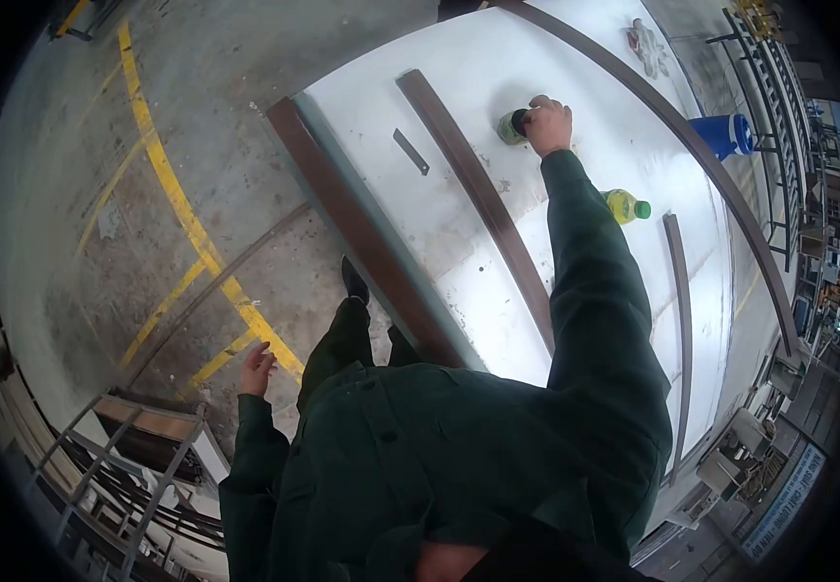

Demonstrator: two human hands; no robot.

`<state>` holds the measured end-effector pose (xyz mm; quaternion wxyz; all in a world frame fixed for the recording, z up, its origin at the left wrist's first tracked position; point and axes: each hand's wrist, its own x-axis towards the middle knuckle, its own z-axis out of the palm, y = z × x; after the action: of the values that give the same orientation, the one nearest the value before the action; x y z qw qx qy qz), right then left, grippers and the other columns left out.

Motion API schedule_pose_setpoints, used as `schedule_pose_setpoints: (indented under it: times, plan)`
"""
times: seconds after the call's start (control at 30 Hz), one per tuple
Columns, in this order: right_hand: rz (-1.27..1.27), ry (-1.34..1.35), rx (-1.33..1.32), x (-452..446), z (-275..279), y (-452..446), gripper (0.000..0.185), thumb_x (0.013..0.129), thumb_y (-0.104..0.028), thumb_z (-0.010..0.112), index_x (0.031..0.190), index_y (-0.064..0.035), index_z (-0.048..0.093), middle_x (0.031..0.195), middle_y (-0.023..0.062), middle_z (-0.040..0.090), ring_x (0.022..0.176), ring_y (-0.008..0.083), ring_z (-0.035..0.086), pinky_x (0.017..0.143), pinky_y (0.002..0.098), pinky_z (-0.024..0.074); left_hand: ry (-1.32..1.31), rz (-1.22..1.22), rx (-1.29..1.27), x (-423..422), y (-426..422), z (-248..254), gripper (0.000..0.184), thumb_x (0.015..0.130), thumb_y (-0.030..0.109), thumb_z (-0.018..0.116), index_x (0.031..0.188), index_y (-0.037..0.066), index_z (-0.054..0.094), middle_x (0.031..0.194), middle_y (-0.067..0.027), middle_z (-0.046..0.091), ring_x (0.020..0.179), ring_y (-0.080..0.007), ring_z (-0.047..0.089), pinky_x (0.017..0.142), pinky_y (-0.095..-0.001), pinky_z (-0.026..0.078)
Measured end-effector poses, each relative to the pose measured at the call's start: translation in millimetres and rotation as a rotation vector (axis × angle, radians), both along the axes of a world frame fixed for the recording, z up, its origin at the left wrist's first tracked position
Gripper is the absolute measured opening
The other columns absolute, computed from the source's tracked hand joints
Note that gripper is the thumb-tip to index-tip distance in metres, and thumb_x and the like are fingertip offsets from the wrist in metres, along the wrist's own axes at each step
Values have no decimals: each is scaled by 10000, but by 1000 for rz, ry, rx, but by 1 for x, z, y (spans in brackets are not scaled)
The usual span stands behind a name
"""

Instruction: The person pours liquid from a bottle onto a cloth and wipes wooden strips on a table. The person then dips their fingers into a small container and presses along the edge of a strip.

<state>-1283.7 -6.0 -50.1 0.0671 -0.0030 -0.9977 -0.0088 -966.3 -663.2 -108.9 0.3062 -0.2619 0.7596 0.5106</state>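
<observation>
My right hand (550, 127) reaches out over the white table (478, 44), its fingers closed round the dark top of a small clear jar (510, 129) with something greenish in it. The jar stands on the table surface. Beside my right forearm is a yellow-green bottle (622, 206) with a green cap. My left hand (258, 371) hangs low at my side above the floor, loosely open with its fingers slightly bent and nothing in them.
Long brown metal bars (478, 199) lie across the table, one thick bar (362, 233) along its near edge. A small flat metal piece (410, 152), gloves (647, 48) and a blue container (724, 136) are around. A metal rack (119, 456) stands lower left.
</observation>
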Motion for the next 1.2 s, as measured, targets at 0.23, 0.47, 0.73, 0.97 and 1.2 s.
schedule_pose_setpoints:
  times: [0.23,0.47,0.73,0.97,1.2]
  plan:
    - [-77,113,-474,10,22,7,72,673,-147,656,702,-172,718,1009,31,615,942,228,572,881,407,412,-1,-4,10,-6,4,-1,376,832,171,610,1199,109,558,851,-42,635,672,-109,599,569,-233,442]
    - [-54,264,-491,22,20,12,84,667,-162,700,744,-135,722,894,81,643,778,212,612,697,313,487,-44,1,-6,14,-6,-18,382,826,187,620,1193,103,559,843,-62,644,633,-123,604,557,-237,446]
    - [-255,59,-1567,133,81,-32,152,791,-26,609,908,72,616,810,95,642,728,166,636,686,262,522,19,3,109,42,3,-17,379,851,193,579,1210,78,545,909,-68,637,713,-118,605,622,-231,460]
    - [-506,-208,-1573,277,51,-59,227,812,-48,632,1004,72,628,882,107,656,734,144,627,698,229,506,-23,0,121,79,20,-6,363,853,217,582,1205,130,560,915,-47,645,721,-107,608,630,-236,459]
    - [-511,-250,-1807,362,51,-55,236,801,-70,666,1001,51,634,891,106,656,733,163,639,708,263,523,-130,55,114,145,39,-13,345,835,156,577,1178,125,580,899,-45,653,679,-100,607,585,-223,446]
